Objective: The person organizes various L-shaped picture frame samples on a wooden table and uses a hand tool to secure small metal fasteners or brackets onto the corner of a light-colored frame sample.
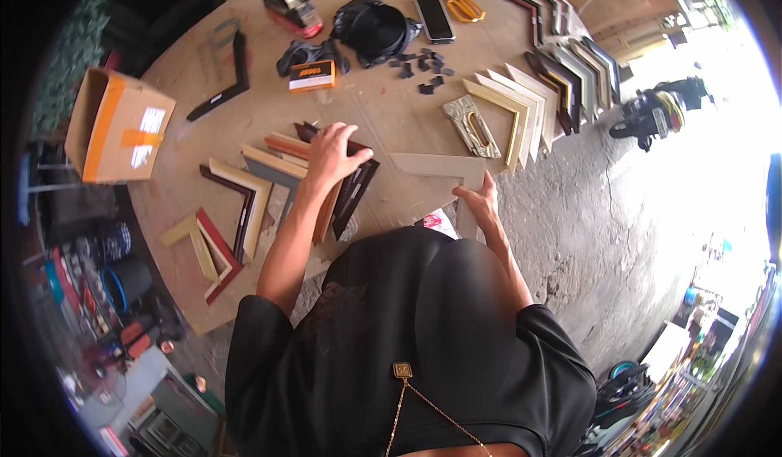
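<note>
- The right hand [481, 203] grasps a pale, off-white corner frame sample [432, 166] near its outer corner, thumb on the face; the flat, L-shaped piece is at the table's near edge, one arm pointing left.
- The left hand [332, 154] lies over a dark brown corner frame sample [358, 184], its fingers bent and thumb out to the right; I cannot tell whether it grips or only rests.
- Left of that hand, nested V-shaped corner samples [257, 196] fan out in cream, grey, orange-brown and dark tones, with a red corner sample [218, 253] at the near left.
- Far right of the pale piece lies an ornate sample [458, 117] with silvery relief and a gold inner edge, beside stacked cream corner samples [521, 103].
- On the tan, smooth tabletop [371, 111], farther off, sit a crumpled black plastic bag [358, 17], small black chips [427, 90], a glossy smartphone [434, 19] and yellow-handled scissors [466, 9].
- At far left, an open cardboard box [106, 123] bears orange tape.
- Rough grey concrete floor [570, 237] lies to the right.
</note>
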